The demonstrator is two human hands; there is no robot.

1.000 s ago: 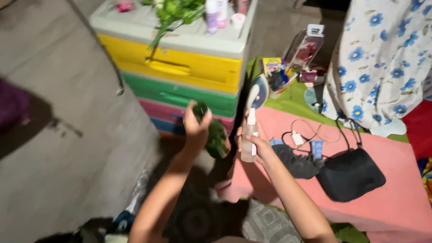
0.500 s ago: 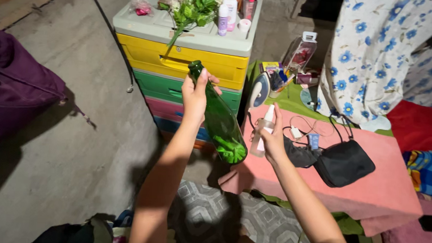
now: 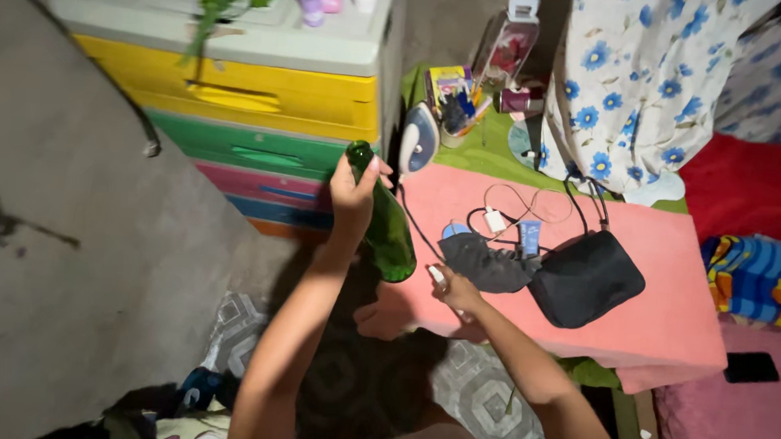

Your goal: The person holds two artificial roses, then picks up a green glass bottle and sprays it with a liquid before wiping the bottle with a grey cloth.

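Observation:
My left hand (image 3: 353, 193) grips a green glass bottle (image 3: 385, 230) by its neck, held up in the air with the base tilted down and to the right. It hangs in front of a plastic drawer unit (image 3: 245, 96) with yellow, green and pink drawers. My right hand (image 3: 454, 291) is closed around a small white spray bottle (image 3: 438, 275), low at the near edge of the pink-covered table (image 3: 672, 288). The two bottles are close together but apart.
On the table lie a black bag (image 3: 585, 278), a dark cloth pouch (image 3: 488, 262), a white charger with cable (image 3: 496, 220) and an iron (image 3: 419, 138). A plant and small bottles stand on the drawer unit. Floral fabric (image 3: 648, 73) hangs at the back right. Grey concrete floor (image 3: 69, 229) lies left.
My right hand has dropped with the spray bottle from above the table to its near edge. My left hand still holds the green bottle up, now closer to the table.

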